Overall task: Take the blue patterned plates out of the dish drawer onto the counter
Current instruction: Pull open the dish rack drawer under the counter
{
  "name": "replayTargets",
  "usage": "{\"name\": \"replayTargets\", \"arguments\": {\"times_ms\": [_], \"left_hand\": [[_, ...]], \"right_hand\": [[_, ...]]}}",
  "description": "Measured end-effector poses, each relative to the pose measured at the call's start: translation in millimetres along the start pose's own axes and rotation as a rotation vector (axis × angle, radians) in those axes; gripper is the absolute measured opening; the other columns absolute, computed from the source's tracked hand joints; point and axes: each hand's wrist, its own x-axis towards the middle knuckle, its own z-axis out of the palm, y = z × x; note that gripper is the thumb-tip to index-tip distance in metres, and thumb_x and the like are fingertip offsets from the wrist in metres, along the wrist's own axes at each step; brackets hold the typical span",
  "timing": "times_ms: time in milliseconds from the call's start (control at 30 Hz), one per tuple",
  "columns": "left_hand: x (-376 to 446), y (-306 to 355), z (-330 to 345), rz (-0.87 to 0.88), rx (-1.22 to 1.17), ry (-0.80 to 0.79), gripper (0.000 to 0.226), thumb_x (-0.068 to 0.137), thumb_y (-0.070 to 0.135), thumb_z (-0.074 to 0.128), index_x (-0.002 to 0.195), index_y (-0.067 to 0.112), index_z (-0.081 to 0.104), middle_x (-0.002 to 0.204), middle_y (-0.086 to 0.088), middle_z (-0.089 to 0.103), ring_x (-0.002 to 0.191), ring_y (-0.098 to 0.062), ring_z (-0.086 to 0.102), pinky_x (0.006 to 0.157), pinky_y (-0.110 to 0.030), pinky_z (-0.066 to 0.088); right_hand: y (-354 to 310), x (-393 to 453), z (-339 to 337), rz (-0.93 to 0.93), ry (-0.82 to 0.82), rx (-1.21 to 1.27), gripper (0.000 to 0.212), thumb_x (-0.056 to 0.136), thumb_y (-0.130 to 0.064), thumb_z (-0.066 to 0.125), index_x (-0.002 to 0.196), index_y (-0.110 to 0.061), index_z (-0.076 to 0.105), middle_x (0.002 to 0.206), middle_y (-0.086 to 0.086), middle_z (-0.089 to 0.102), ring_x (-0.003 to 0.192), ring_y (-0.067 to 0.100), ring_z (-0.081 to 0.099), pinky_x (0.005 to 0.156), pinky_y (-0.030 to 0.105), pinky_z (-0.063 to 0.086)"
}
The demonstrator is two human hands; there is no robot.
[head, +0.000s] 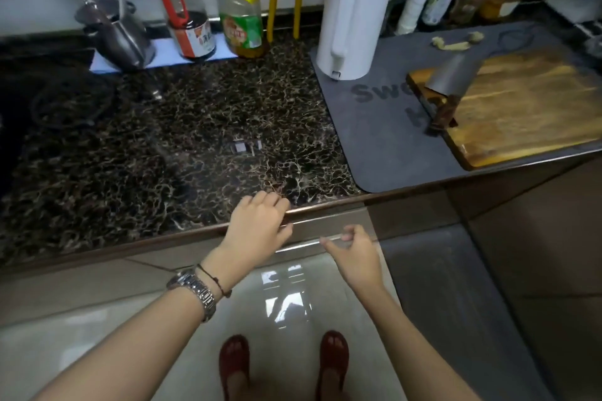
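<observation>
grey mat point(384, 127): "Sw…" readable, rest covered by cutting board point(527, 107). Bottle labels too blurred to read.

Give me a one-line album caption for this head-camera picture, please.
Left hand resting on the marble counter edge, right hand reaching below it; no plates out yet.

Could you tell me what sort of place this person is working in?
Most likely a home kitchen: a marble-patterned counter carries an electric kettle, sauce and oil bottles, and a cutting board with a cleaver resting on it.
</observation>
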Motion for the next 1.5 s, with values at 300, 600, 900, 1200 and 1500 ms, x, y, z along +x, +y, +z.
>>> {"name": "replayTargets", "arguments": {"times_ms": [300, 600, 900, 1200, 1500], "left_hand": [[-1.8, 1.1, 45.6, -0.058, -0.049, 0.075, 0.060, 0.063, 0.029, 0.079, 0.118, 0.016, 0.057, 0.118, -0.004, 0.062, 0.111, -0.023, 0.057, 0.090, -0.036, 0.046], [-6.5, -26.5, 88.1, -0.055, -0.072, 0.092, 0.083, 0.054, 0.022, 0.086, 0.127, 0.014, 0.049, 0.128, -0.009, 0.056, 0.117, -0.024, 0.049, 0.093, -0.038, 0.046], [-2.4, -42.4, 107.9, -0.006, 0.024, 0.214, 0.075, 0.061, 0.011, 0.080, 0.128, 0.019, 0.048, 0.126, -0.004, 0.058, 0.100, -0.017, 0.043, 0.077, -0.027, 0.028], [-0.7, -43.3, 113.4, 0.010, 0.079, 0.270, 0.070, 0.064, 0.006, 0.076, 0.127, 0.020, 0.050, 0.125, -0.004, 0.059, 0.097, -0.018, 0.042, 0.075, -0.030, 0.028], [-1.0, -42.7, 110.7, 0.010, 0.095, 0.278, 0.068, 0.064, 0.002, 0.068, 0.127, 0.019, 0.049, 0.125, -0.005, 0.058, 0.096, -0.019, 0.041, 0.074, -0.029, 0.028]], "right_hand": [[9.6, 31.9, 37.9, 0.232, -0.142, 0.553, 0.083, 0.070, -0.032, 0.081, 0.137, -0.010, 0.036, 0.119, 0.003, 0.053, 0.113, 0.022, 0.056, 0.103, 0.041, 0.045], [2.7, 49.8, 71.2, 0.315, -0.128, 0.968, 0.087, 0.075, -0.014, 0.078, 0.141, -0.021, 0.024, 0.136, 0.009, 0.041, 0.112, 0.016, 0.053, 0.101, 0.038, 0.048], [3.5, 55.1, 87.8, 0.291, -0.070, 1.278, 0.084, 0.075, 0.005, 0.073, 0.136, -0.024, 0.024, 0.137, 0.013, 0.035, 0.126, 0.030, 0.051, 0.092, 0.037, 0.054], [-0.4, 53.8, 88.0, 0.259, -0.065, 1.293, 0.078, 0.075, 0.007, 0.072, 0.127, -0.026, 0.025, 0.129, 0.014, 0.036, 0.117, 0.027, 0.056, 0.097, 0.043, 0.051], [-0.2, 52.2, 91.1, 0.315, -0.046, 1.305, 0.074, 0.074, 0.002, 0.075, 0.122, -0.027, 0.027, 0.125, 0.011, 0.035, 0.119, 0.026, 0.052, 0.098, 0.043, 0.051]]}}
